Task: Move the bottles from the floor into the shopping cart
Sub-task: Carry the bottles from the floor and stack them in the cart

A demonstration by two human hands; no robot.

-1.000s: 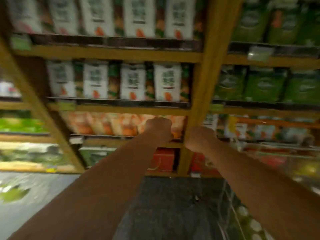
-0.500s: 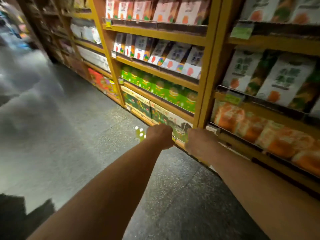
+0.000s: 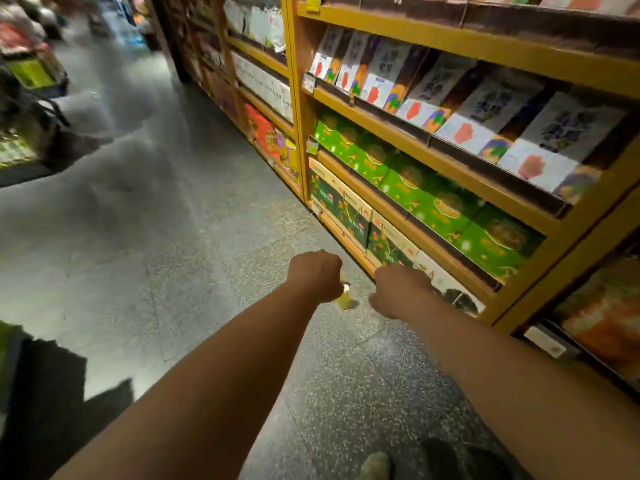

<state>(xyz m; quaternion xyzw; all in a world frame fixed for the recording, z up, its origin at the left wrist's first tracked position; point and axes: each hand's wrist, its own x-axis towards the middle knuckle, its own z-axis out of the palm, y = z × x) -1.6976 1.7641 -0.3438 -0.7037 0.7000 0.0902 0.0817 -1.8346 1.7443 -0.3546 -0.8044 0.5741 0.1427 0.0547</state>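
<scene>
A small yellow-green bottle (image 3: 345, 300) with a pale cap stands on the speckled grey floor (image 3: 194, 258), close to the foot of the shelving. Most of it is hidden behind my hands, so I cannot tell how many bottles are there. Both arms reach forward over it. My left hand (image 3: 317, 276) is just left of the bottle and my right hand (image 3: 401, 291) just right of it. I see only the backs of both hands. Their fingers curl under and hold nothing that I can see. No shopping cart shows clearly.
Yellow wooden shelving (image 3: 429, 152) runs along the right, with green boxes (image 3: 446, 209) low down and white packets (image 3: 460, 95) above. The aisle opens to the left. A dark blurred shape (image 3: 45, 393) sits at the lower left. My shoe (image 3: 375, 465) shows at the bottom.
The view has swung left from facing the shelves to looking along the aisle floor. The bottle came into view and now lies between my hands. Both hands stay curled.
</scene>
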